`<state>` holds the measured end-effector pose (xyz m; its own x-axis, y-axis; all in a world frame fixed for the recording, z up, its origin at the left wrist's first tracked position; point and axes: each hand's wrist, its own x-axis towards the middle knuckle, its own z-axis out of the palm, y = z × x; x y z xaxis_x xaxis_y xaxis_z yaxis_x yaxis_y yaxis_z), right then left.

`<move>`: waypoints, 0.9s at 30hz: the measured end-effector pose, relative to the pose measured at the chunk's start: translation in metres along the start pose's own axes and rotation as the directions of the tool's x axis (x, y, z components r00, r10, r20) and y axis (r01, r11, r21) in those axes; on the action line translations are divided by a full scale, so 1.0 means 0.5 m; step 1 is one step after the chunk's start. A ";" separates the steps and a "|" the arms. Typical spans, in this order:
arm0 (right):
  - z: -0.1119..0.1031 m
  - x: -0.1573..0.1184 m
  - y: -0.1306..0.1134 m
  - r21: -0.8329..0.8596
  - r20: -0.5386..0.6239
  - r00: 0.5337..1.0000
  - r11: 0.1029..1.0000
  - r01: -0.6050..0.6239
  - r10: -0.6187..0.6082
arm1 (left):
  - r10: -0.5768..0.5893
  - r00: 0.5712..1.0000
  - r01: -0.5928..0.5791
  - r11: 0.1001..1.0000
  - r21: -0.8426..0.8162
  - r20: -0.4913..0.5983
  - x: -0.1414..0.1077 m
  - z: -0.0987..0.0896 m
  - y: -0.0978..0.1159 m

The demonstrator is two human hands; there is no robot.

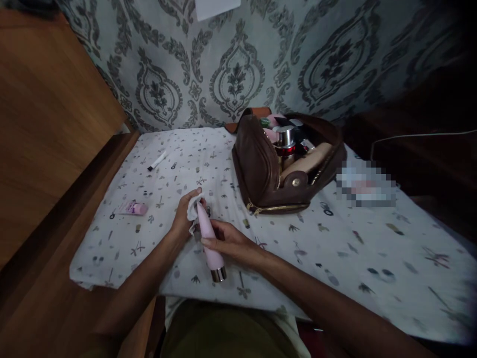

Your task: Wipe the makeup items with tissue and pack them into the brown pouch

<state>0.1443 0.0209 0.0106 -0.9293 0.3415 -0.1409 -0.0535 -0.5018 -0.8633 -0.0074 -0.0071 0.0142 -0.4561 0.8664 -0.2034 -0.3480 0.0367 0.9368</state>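
Note:
A pink squeeze tube [209, 237] with a shiny metallic cap slants above the near part of the cloth, its capped end toward me. My right hand [227, 241] grips it around the middle, thumb on top. At the tube's far, flat end, my left hand [186, 211] is closed on a white wipe [194, 206], which touches the tube. Part of the left fingers is hidden behind the wipe and tube. Beyond my hands stands a brown cosmetic bag [257, 164], unzipped, with several bottles and tubes inside.
The table [122, 263] has a white patterned cloth. A small pink-capped tube [136, 208] lies at the left, and a thin white stick with a dark end [158, 160] lies farther back. A blurred-out packet [365, 184] sits at the right. A patterned wall [238, 64] rises behind.

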 end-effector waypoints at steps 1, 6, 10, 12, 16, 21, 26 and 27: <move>-0.002 0.002 0.002 -0.008 -0.025 0.999 1.000 0.027 -0.027 | 0.058 0.998 -0.057 0.998 0.034 -0.031 -0.004 0.003 0.003; -0.011 0.017 0.011 0.017 -0.117 0.987 0.993 0.113 -0.110 | 0.265 0.964 -0.242 0.919 0.312 -0.032 -0.021 0.013 0.012; -0.013 0.018 0.004 0.062 -0.217 0.970 0.990 0.129 -0.113 | 0.287 0.957 -0.279 0.862 0.424 0.046 -0.030 0.010 0.015; -0.013 0.016 -0.002 0.084 -0.284 0.951 0.985 0.152 -0.123 | 0.230 0.969 -0.244 0.867 0.434 0.084 -0.032 0.003 0.016; -0.014 0.015 -0.007 0.099 -0.332 0.925 0.969 0.228 -0.183 | 0.046 0.987 -0.101 0.925 0.367 0.156 -0.028 -0.016 0.022; -0.017 0.016 -0.013 0.116 -0.346 0.904 0.944 0.308 -0.252 | -0.102 0.962 0.035 0.966 0.255 0.254 -0.022 -0.039 0.039; -0.013 0.008 -0.024 0.045 -0.343 0.882 0.932 0.360 -0.324 | -0.269 0.905 0.192 0.950 0.246 0.330 -0.032 -0.050 0.053; -0.012 0.004 -0.027 0.031 -0.334 0.882 0.931 0.364 -0.333 | -0.290 0.902 0.222 0.947 0.231 0.321 -0.035 -0.049 0.056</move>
<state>0.1453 0.0332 0.0191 -0.6795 0.7336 0.0018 -0.3991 -0.3676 -0.8400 -0.0295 -0.0334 0.0367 -0.0479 0.9304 -0.3634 -0.2423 0.3421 0.9079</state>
